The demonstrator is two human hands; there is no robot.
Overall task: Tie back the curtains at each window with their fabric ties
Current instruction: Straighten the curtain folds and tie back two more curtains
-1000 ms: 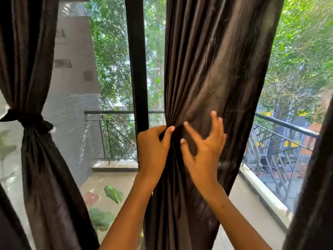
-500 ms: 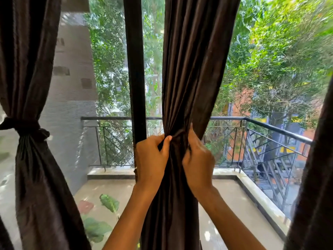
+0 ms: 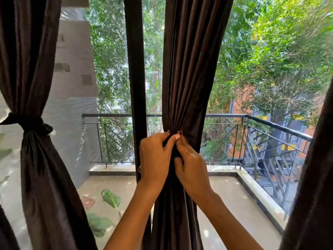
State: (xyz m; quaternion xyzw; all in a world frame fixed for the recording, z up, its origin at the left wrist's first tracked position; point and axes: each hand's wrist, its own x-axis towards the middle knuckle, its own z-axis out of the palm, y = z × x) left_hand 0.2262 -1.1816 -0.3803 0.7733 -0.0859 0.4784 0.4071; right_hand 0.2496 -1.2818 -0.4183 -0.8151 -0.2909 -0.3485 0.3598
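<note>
A dark brown curtain (image 3: 189,69) hangs in the middle of the window, gathered into a narrow bunch at waist height. My left hand (image 3: 155,157) grips the bunch from the left, thumb on top. My right hand (image 3: 191,163) grips it from the right, fingers curled into the folds. The two hands touch at the gather; any tie between them is hidden. On the left, a second brown curtain (image 3: 36,177) is bound by its fabric tie (image 3: 27,122), knotted at mid height.
A black window frame post (image 3: 135,69) stands just left of the middle curtain. Another dark curtain (image 3: 317,177) fills the right edge. Beyond the glass lie a balcony floor (image 3: 234,204), a metal railing (image 3: 261,123) and trees.
My right hand went from spread fingers on the curtain to a closed grip beside my left hand. The middle curtain has been drawn much narrower, uncovering the right part of the window.
</note>
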